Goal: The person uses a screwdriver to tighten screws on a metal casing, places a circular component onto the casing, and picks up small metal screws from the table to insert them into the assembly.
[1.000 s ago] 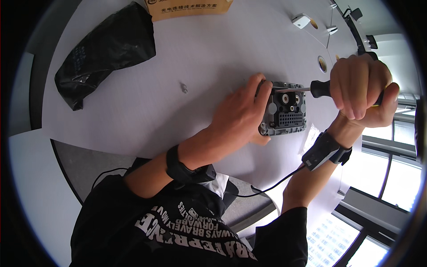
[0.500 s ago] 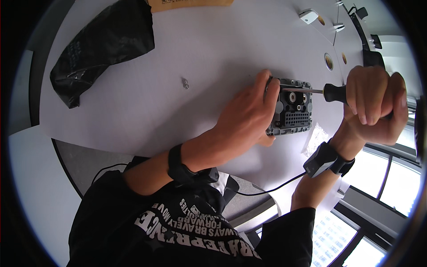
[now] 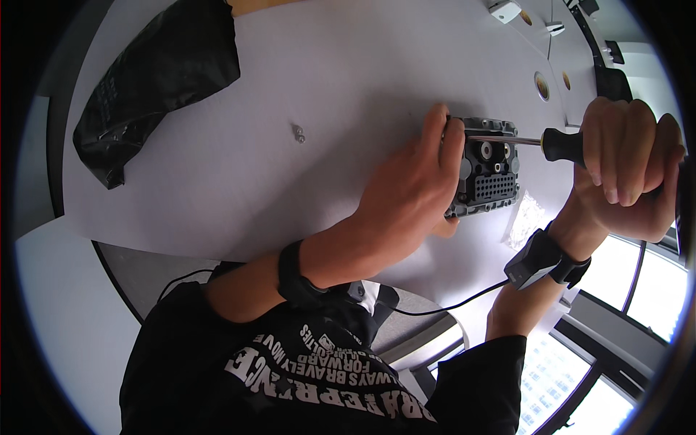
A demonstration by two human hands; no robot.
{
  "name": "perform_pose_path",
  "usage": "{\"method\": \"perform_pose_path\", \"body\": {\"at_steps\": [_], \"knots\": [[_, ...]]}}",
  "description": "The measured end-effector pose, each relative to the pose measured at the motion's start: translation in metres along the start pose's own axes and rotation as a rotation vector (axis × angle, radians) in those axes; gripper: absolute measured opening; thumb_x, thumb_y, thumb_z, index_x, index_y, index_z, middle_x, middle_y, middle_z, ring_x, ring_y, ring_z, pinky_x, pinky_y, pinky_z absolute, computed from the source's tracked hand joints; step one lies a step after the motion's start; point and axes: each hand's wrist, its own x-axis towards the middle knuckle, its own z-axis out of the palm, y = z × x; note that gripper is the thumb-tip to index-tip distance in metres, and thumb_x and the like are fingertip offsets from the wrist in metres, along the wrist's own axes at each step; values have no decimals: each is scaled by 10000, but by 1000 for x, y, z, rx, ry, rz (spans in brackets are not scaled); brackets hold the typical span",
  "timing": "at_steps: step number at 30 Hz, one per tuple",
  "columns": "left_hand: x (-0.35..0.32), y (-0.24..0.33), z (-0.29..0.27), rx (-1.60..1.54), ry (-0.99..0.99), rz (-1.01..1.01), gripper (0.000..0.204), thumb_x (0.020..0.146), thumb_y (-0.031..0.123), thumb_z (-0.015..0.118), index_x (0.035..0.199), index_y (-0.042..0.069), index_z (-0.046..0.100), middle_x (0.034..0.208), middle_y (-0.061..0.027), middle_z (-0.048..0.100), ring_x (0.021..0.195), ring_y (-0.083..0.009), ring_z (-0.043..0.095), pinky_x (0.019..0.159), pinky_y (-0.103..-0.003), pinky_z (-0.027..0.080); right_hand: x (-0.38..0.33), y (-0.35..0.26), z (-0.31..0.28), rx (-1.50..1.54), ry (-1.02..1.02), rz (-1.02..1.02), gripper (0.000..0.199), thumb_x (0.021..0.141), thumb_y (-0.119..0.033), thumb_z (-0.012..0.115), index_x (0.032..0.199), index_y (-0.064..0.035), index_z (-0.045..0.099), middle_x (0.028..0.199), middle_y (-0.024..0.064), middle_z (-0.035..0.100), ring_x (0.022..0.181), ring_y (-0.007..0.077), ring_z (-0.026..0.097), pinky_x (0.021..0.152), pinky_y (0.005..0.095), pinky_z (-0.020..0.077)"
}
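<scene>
My left hand (image 3: pixel 417 174) grips the left side of a grey and black electronic housing (image 3: pixel 495 185), with a multi-hole connector block and round ports on its face. The thumb shows below the housing and the fingers lie over its upper left edge. In my right hand (image 3: pixel 631 163), closed around the handle, is a screwdriver (image 3: pixel 562 145) with a black grip. Its metal shaft runs leftward over the upper part of the housing. The tip's exact contact point is hard to make out near my left fingers.
A few small metal screws (image 3: pixel 299 133) lie on the pale table (image 3: pixel 304 65). A crumpled black plastic bag (image 3: pixel 163 80) is at the far left, beside a tan-coloured item (image 3: pixel 261 6). Right of the housing sits a clear small bag (image 3: pixel 527 221). A cable (image 3: pixel 449 307) runs from my right wrist device.
The whole view has shifted slightly, with the housing and hands now a little farther right. Both hands keep their hold on the housing and the screwdriver.
</scene>
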Motion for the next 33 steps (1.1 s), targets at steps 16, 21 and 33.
{"method": "perform_pose_path", "body": {"at_steps": [16,21,33], "knots": [[0,-1,12,197,25,48,925,584,180,858,1335,-173,448,1393,-372,421,724,-227,652,725,-296,575,-8,-3,20,66,335,11,306,1001,-242,401,704,-170,390,579,-31,415,420,49,304,427,211,248],[0,0,12,200,43,43,910,583,142,845,1333,-180,442,1395,-381,417,743,-252,661,736,-305,579,-9,-5,29,35,451,-11,312,984,-207,409,680,-160,362,584,2,375,437,73,286,437,225,244],[-3,4,18,249,82,23,991,601,253,902,1353,-179,423,1411,-389,406,817,-275,678,788,-315,581,-18,-8,49,-166,835,-49,333,998,-206,372,673,-155,316,601,18,344,463,108,264,461,267,237]]}}
